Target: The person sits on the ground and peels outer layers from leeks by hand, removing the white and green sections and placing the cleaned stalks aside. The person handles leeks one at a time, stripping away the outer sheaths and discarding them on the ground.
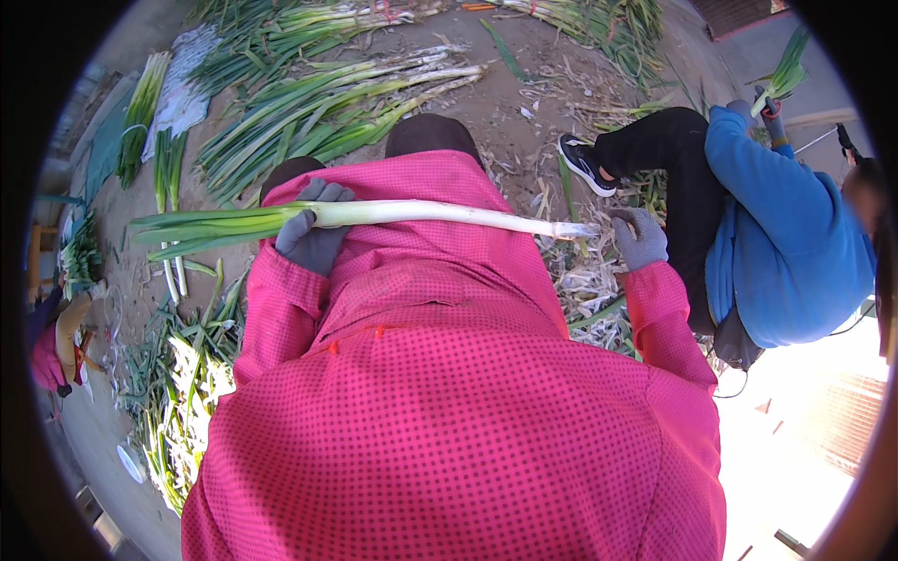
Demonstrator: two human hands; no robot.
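A long green onion [421, 212] lies crosswise above my lap, its white shank and root end to the right and its green leaves to the left. My left hand [313, 228], in a grey glove, grips it where the leaves meet the white shank. Just past the root end is my right hand [640, 237], also gloved in grey. Its fingers are bent and a little apart, with nothing visible in them and a small gap to the onion. The pink dotted smock [435, 421] covers my lap and knees.
Beyond my knees lies a pile of green onions [316, 119]. Tied bundles [142, 116] rest at the left. Peeled skins [586, 284] litter the ground at right, beside a co-worker in blue [786, 231] holding an onion [782, 73]. Another person [59, 336] is at far left.
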